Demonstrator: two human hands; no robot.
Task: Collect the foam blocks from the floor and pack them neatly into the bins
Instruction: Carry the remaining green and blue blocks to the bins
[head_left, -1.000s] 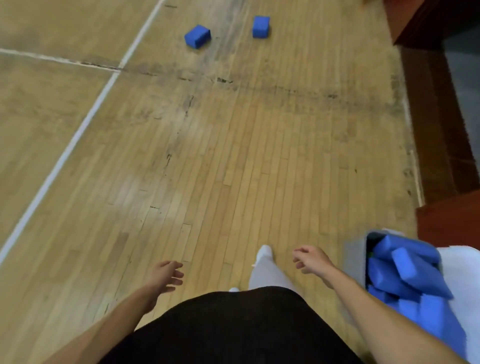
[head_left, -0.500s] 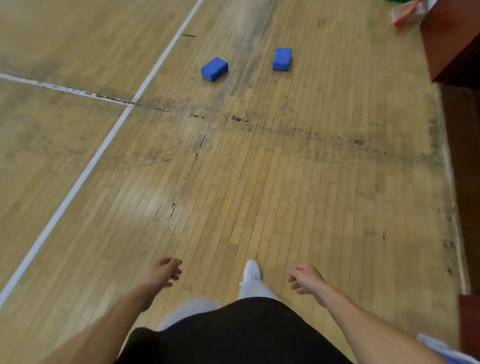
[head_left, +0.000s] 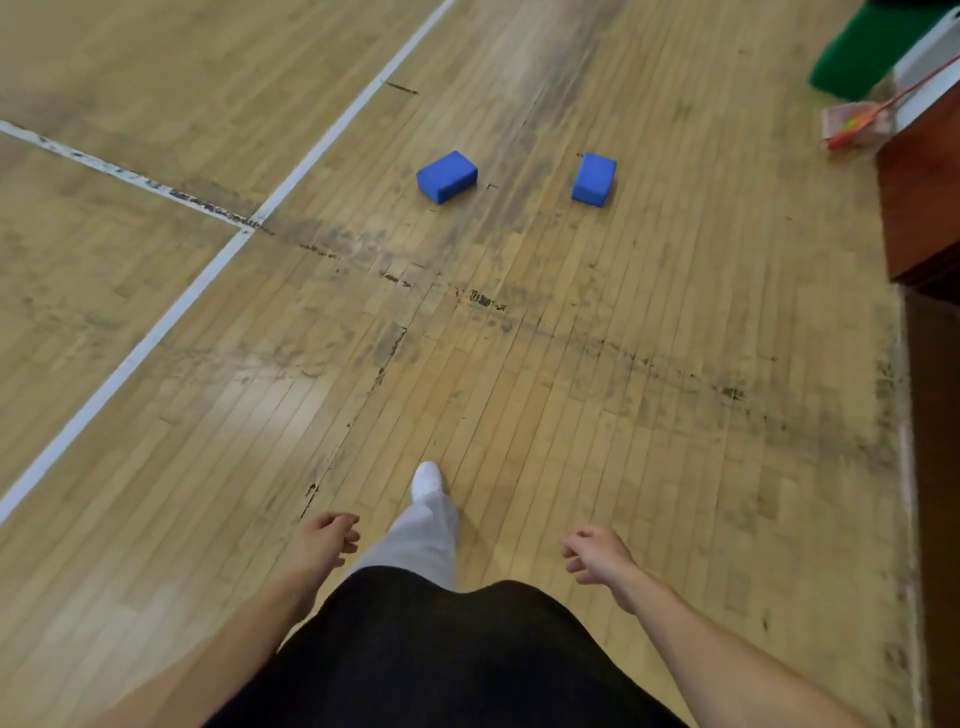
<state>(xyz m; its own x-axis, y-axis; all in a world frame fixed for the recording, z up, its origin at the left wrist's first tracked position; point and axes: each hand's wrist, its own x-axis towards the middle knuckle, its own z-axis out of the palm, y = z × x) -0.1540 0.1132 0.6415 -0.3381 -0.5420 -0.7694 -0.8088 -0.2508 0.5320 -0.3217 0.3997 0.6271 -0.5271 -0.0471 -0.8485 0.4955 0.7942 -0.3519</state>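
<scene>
We've got left hand (head_left: 324, 538) and right hand (head_left: 597, 553) hanging low, each grip slack and empty, and well ahead on the floor (head_left: 519, 389) lie left block (head_left: 447, 176), slantwise before our left, and right block (head_left: 594, 179), lengthwise away before our right.

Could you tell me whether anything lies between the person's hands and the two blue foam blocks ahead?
Nothing visible does: only bare wooden floor separates the left hand and right hand, both empty, from the left block and right block.
</scene>
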